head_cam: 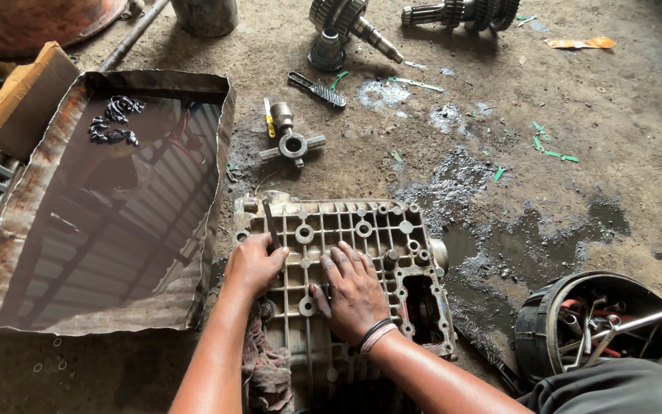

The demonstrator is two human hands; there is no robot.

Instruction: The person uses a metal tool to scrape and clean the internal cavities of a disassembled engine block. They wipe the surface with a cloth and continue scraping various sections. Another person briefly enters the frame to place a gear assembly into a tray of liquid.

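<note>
Both forearms reach up over a ribbed aluminium casing [346, 276] lying on the floor, long axis running away from the person. His left hand [254, 264] closes around a dark slim tool [271, 224] at the casing's left edge; his right hand [352, 290] lies flat, fingers spread, mid-casing.

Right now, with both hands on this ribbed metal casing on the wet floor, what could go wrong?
1. The left hand grips a thin dark tool against the ribbed casing; a slip could drive it toward the right hand, spread flat nearby.
2. Dark puddles lie beside the casing, so it may slide under pressure.
3. The tray of dark liquid sits close to the left elbow and might be bumped and spilled.
</note>
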